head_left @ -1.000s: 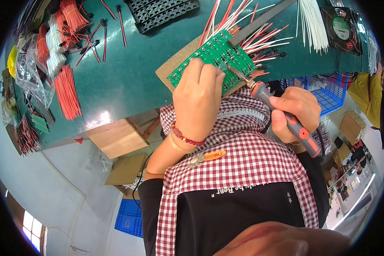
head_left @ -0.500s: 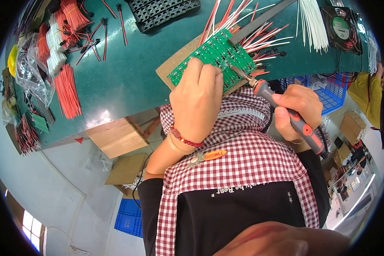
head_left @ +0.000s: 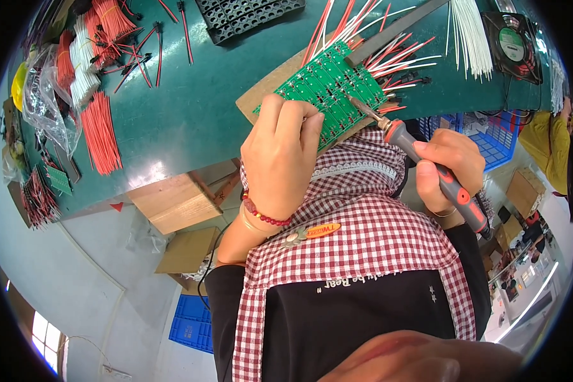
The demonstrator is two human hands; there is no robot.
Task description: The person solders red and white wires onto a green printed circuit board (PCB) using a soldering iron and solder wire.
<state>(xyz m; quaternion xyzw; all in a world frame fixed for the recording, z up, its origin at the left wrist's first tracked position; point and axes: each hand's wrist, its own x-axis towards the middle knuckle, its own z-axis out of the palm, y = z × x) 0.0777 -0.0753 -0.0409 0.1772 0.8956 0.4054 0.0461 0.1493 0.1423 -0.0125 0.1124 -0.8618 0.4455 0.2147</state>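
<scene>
A green circuit board panel point(head_left: 330, 81) lies tilted on a brown board point(head_left: 253, 100) at the near table edge. Red and white wires point(head_left: 398, 62) fan out from beyond its far side. A flat metal bar point(head_left: 398, 30) rests across its far right corner. My right hand point(head_left: 453, 158) is wrapped round the grey and red handle of a soldering iron point(head_left: 453, 190), whose tip is at the panel's right part. Over the panel's near left part, my left hand point(head_left: 277, 159) is closed in a pinch; what its fingertips hold, if anything, is hidden.
Bundles of red wires point(head_left: 100, 137) and white wires point(head_left: 468, 41) lie on the green table point(head_left: 184, 121). At the back are a black perforated tray point(head_left: 248, 16) and, right, a small fan point(head_left: 512, 46). A blue crate point(head_left: 495, 140) stands beyond my right hand.
My left hand has shifted left across the panel, uncovering more of it. The soldering iron and my right hand have moved slightly right and nearer to me.
</scene>
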